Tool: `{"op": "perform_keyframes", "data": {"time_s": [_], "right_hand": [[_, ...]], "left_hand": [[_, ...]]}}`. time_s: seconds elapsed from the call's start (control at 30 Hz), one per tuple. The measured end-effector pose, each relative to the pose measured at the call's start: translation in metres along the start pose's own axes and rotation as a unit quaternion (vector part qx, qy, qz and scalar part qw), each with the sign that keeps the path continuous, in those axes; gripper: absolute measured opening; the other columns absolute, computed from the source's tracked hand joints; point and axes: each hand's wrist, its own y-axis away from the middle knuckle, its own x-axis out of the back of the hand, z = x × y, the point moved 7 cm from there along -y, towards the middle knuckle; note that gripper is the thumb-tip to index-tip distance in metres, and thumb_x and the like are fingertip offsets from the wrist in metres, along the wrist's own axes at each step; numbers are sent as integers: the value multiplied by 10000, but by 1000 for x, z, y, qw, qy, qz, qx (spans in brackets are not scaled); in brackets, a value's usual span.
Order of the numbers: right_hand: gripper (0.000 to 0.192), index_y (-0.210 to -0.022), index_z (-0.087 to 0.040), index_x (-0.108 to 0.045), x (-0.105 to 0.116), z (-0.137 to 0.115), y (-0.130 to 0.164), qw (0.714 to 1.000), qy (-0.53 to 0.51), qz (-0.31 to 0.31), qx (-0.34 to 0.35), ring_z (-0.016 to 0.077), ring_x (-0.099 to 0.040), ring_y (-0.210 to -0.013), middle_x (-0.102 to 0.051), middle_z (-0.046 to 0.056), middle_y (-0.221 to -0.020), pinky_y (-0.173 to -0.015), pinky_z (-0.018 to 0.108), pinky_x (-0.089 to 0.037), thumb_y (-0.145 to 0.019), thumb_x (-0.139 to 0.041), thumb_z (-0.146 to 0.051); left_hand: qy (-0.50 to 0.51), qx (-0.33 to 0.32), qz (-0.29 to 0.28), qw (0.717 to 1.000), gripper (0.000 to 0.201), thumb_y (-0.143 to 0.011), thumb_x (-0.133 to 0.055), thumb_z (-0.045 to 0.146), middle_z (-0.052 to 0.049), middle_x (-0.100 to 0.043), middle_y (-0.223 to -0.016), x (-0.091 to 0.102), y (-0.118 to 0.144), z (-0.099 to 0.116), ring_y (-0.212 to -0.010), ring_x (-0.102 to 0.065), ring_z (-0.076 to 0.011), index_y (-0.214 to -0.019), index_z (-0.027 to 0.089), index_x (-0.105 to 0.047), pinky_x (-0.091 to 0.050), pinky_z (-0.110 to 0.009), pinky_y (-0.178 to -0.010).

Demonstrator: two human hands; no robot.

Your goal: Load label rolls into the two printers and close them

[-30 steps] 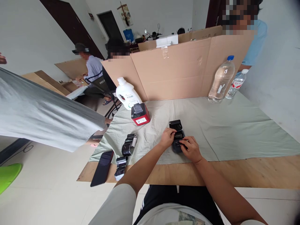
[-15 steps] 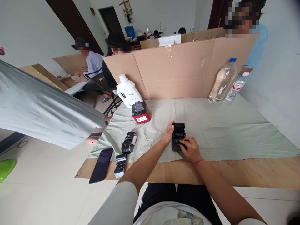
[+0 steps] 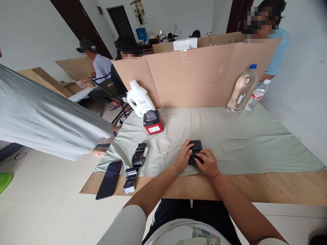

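left hand [image 3: 184, 156]: fingers flat on the small black plastic printer [image 3: 196, 146], pressing its lid.
right hand [image 3: 208, 162]: curled round its near end.
printer: on pale green cloth [image 3: 242, 136].
step: lid looks shut; next calls for letting go.

I see white walls [image 3: 30, 30], pale tiled floor [image 3: 46, 207], 2 dark doors far left [image 3: 76, 25]. Wooden table [image 3: 268, 187] under a green cloth [image 3: 242, 139], cardboard divider [image 3: 204, 75] at its far edge. Daylight, even.
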Motion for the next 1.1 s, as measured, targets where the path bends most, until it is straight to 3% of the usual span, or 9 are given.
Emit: {"op": "perform_keyframes", "data": {"time_s": [0.07, 0.17, 0.33, 0.4, 0.73, 0.97, 1.1], "right_hand": [[130, -916, -203, -685, 0, -1, 0, 1000, -1, 0, 2, 207, -534, -858, -612, 76, -893, -785, 377, -507, -822, -646, -284], [188, -927, -197, -673, 0, 1, 0, 1000, 0, 3, -6, 215, -539, -885, -606, 84, -919, -801, 384, -514, -811, -662, -345], [529, -1175, -157, -592, -3, 5, 0, 999, 40, -1, -19, 274, -538, -1029, -594, 139, -1113, -907, 459, -496, -780, -665, -501], [561, -1199, -151, -582, -5, 5, 0, 998, 53, -9, -19, 277, -538, -1034, -601, 141, -1126, -920, 460, -491, -780, -661, -516], [533, -1163, -168, -616, -10, 11, 3, 992, 78, -66, -70, 278, -555, -1042, -631, 127, -1128, -926, 447, -454, -802, -613, -561], [594, -1250, -174, -547, -15, 8, 11, 987, 80, -93, -103, 292, -521, -1100, -573, 144, -1216, -954, 462, -434, -804, -594, -562], [774, -1329, -165, -466, -22, 6, 11, 971, 124, -81, -189, 348, -478, -1151, -439, 202, -1335, -942, 520, -422, -722, -647, -609]], "left_hand": [[-30, -10, 0, 999, 438, -981, -302, 413, -96, -306, -1536, 3, 7, 2, -1434, -258, -193, -1295, 186, -507, -245, -419, -1179], [-76, -52, 9, 996, 402, -965, -380, 362, -121, -377, -1485, 9, 16, 9, -1419, -283, -217, -1301, 177, -499, -265, -451, -1168], [-154, -126, -3, 980, 438, -926, -464, 305, -129, -429, -1450, 10, 25, 13, -1421, -273, -252, -1341, 166, -459, -294, -500, -1146], [-163, -133, -1, 978, 446, -920, -467, 287, -130, -425, -1454, 10, 26, 12, -1420, -276, -253, -1348, 162, -450, -306, -498, -1141], [-152, -112, 10, 982, 435, -898, -480, 259, -122, -455, -1433, 8, 26, 11, -1334, -401, -265, -1325, 179, -481, -351, -507, -1100], [-103, -98, 7, 990, 415, -951, -403, 295, -120, -437, -1442, 9, 27, 5, -1333, -400, -240, -1348, 187, -453, -330, -483, -1123], [-36, -27, 67, 997, 490, -980, -318, 384, -158, -370, -1467, 16, 27, -14, -1381, -337, -245, -1415, 160, -347, -310, -478, -1139]]}}
